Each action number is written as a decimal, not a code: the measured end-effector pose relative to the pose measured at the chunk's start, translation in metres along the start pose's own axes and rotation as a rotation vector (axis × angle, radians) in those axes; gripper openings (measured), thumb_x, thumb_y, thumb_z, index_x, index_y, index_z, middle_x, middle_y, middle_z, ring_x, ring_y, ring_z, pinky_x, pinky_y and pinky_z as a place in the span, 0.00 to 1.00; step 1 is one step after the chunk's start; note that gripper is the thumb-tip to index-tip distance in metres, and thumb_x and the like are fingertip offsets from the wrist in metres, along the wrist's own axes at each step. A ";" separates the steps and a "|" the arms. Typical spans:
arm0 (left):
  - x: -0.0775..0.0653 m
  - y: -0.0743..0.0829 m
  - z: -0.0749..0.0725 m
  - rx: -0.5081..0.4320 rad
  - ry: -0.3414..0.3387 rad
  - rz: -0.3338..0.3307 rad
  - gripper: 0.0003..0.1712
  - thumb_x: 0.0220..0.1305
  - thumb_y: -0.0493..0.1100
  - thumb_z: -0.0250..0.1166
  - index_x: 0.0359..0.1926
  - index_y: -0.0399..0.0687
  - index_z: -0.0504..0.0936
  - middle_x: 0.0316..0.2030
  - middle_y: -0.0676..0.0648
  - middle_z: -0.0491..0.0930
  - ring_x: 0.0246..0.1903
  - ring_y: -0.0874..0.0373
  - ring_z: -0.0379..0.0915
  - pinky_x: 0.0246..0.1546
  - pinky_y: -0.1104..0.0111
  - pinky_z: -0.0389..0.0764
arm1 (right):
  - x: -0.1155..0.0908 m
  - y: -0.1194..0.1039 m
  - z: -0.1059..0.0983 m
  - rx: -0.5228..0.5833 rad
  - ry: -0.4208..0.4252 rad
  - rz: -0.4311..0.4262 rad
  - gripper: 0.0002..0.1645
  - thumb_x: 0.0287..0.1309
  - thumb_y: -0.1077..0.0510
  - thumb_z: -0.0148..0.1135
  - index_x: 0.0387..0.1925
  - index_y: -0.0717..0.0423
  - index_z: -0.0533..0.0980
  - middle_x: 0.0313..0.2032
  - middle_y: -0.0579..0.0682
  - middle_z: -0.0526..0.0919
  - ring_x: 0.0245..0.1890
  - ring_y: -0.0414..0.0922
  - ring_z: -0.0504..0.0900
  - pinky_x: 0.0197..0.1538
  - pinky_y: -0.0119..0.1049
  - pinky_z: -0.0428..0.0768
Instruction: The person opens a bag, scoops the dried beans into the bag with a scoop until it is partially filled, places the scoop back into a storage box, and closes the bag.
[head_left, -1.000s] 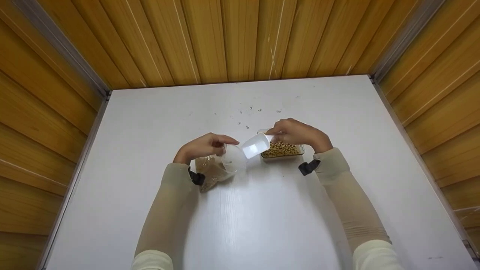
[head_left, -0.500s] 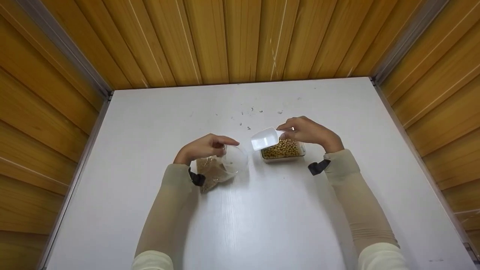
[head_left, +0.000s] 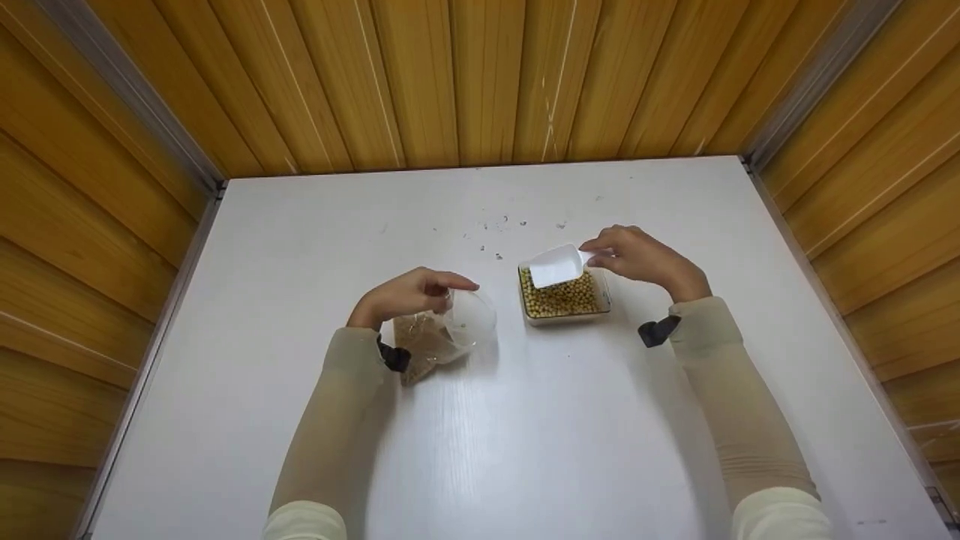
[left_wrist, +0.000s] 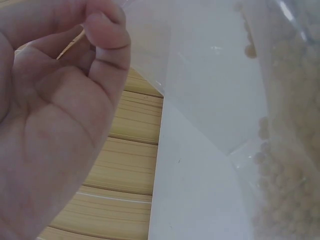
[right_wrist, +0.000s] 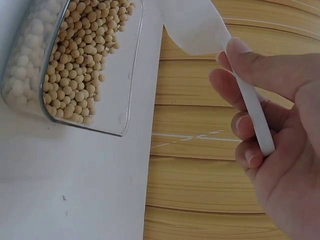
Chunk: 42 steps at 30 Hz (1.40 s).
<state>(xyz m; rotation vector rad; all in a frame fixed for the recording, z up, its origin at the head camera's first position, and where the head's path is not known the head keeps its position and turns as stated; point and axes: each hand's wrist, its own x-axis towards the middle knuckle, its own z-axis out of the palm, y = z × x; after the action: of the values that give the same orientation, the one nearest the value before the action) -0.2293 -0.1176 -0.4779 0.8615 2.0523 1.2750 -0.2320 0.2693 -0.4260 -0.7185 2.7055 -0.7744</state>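
My left hand (head_left: 409, 292) pinches the top of a clear plastic bag (head_left: 427, 345) near its mouth, holding it up. Soybeans (left_wrist: 285, 190) fill the lower part of the bag in the left wrist view. In my right hand (head_left: 637, 259) is a white scoop (head_left: 556, 267), its handle gripped between thumb and fingers. The scoop's bowl overlaps the far part of a clear rectangular container (head_left: 564, 319) in the head view. Soybeans (right_wrist: 80, 65) lie in that container, heaped toward one side with bare bottom showing at the other.
Both things stand on a white table (head_left: 480, 450), the bag left of the container. Small dark marks (head_left: 499, 256) dot the surface behind them. Wood-patterned panels (head_left: 480, 82) enclose the table at the back and both sides.
My right hand has moved right and away from the bag, carrying the scoop from beside the bag's mouth to over the container. The left hand and bag have stayed in place.
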 end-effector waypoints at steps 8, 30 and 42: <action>-0.006 0.021 0.003 -0.013 0.002 -0.018 0.27 0.62 0.28 0.50 0.63 0.41 0.74 0.50 0.34 0.76 0.30 0.60 0.64 0.38 0.62 0.69 | -0.005 0.006 -0.007 -0.068 0.001 0.005 0.19 0.60 0.64 0.61 0.53 0.62 0.79 0.44 0.59 0.83 0.44 0.53 0.77 0.47 0.48 0.77; -0.009 0.029 0.005 -0.026 0.003 -0.032 0.28 0.61 0.26 0.50 0.62 0.38 0.74 0.58 0.35 0.74 0.30 0.61 0.62 0.36 0.70 0.67 | -0.011 0.016 -0.011 -0.218 -0.032 0.055 0.19 0.57 0.65 0.64 0.51 0.63 0.80 0.45 0.60 0.84 0.47 0.54 0.78 0.49 0.49 0.77; -0.009 0.028 0.005 -0.030 -0.003 -0.025 0.27 0.61 0.26 0.50 0.62 0.38 0.74 0.57 0.35 0.74 0.27 0.63 0.60 0.33 0.72 0.65 | -0.012 0.008 -0.009 -0.392 0.008 -0.034 0.19 0.50 0.68 0.68 0.47 0.63 0.82 0.38 0.58 0.86 0.38 0.51 0.79 0.41 0.43 0.79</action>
<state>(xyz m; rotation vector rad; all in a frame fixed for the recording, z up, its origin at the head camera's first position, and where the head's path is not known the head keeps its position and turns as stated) -0.2139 -0.1121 -0.4533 0.8207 2.0306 1.2873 -0.2283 0.2849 -0.4222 -0.8437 2.8904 -0.2498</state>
